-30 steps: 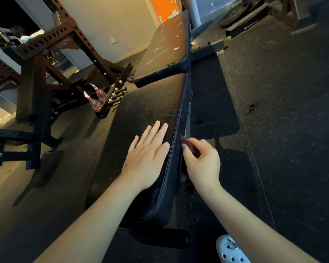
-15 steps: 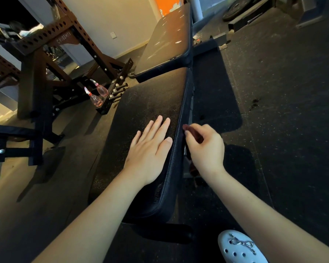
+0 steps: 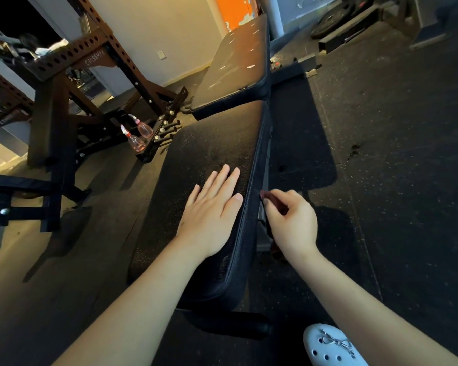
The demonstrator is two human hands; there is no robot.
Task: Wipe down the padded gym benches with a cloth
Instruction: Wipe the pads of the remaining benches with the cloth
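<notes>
The left hand (image 3: 209,215) lies flat on the near seat pad (image 3: 209,143) of the gym bench, its fingers (image 3: 222,178) straight and spread a little, palm down close to the pad's right edge. It holds nothing and seems to be steadying the pad. The right hand (image 3: 292,223) is just off that right edge, fingers curled and pinching a small dark red cloth (image 3: 271,200) against the side seam of the pad. Most of the cloth is hidden inside the hand, so its full size cannot be told.

The cloth looks soft, light and limp. It will bunch under a pinch, so a wider fold under flat fingers would likely cover more of the pad. The padding looks firm yet yielding, with a grained, speckled cover that should give some drag. The piped edge is a place where the cloth could snag.

Beyond the seat pad, the second of the 2 pads, the back pad (image 3: 236,64), tilts upward and shows pale scuffs. It appears not yet wiped. On the floor (image 3: 394,154) to the left, 2 spray bottles (image 3: 135,140) stand beside a brown rack (image 3: 64,75). A white shoe (image 3: 328,347) shows at the near right.
</notes>
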